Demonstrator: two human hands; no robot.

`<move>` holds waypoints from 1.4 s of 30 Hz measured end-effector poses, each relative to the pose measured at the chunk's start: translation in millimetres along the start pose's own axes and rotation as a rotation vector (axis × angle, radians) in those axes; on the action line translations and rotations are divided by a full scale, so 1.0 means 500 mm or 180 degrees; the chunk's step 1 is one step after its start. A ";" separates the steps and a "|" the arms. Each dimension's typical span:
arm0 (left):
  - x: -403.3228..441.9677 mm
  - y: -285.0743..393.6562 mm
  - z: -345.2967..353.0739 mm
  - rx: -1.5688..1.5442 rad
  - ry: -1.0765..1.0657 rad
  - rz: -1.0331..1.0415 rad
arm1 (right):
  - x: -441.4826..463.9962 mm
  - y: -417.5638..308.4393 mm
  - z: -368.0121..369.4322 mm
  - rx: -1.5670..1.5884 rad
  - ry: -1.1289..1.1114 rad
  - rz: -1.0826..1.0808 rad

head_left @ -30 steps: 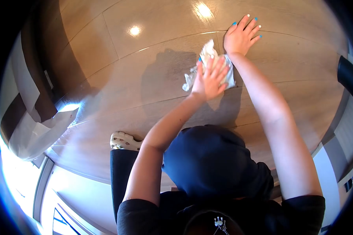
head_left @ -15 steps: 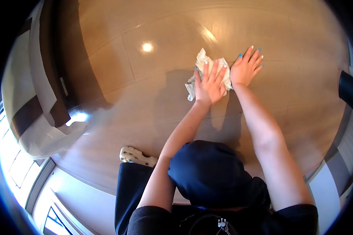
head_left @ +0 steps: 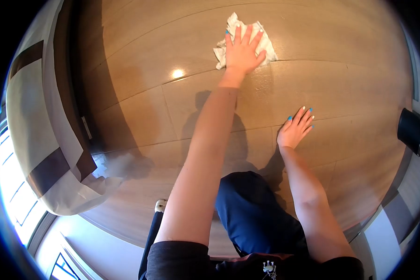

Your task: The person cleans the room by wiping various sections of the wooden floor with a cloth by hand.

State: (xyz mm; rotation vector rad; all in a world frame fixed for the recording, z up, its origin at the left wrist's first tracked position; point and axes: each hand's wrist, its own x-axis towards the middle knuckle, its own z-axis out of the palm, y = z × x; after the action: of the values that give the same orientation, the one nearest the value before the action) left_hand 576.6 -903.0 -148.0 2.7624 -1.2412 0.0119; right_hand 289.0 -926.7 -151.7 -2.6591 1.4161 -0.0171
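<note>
My left hand [head_left: 241,55] lies flat on a crumpled white cloth [head_left: 267,45], pressing it against the wood-plank floor [head_left: 322,84]. Its fingers are spread, with part of the cloth hidden beneath them, and the arm reaches far forward. A damp-looking sheen shows on the planks just behind the cloth. Nearer to me and to the right, my right hand [head_left: 294,133] rests palm down on the bare floor, fingers apart, holding nothing. The cloth and the right hand are well apart.
Along the left side stands a piece of furniture with a striped cover [head_left: 44,121], its edge hanging near the floor. A black object [head_left: 409,132] is at the far right. My bent knee [head_left: 252,205] and a beige shoe [head_left: 160,205] are close below.
My left hand has slid forward with the cloth, away from my right hand. The right hand keeps its place on the floor, while the view has tilted and my knee shows differently.
</note>
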 end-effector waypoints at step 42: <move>-0.093 -0.298 -0.002 0.0461 -0.0123 -0.1635 | 0.003 0.001 0.004 0.0046 0.0100 -0.0074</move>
State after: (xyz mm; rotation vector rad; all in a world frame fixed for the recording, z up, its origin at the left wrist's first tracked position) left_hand 657.0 -770.1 -164.6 3.1333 -0.5221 0.0046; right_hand 289.8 -928.0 -153.8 -2.6751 1.3888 -0.0712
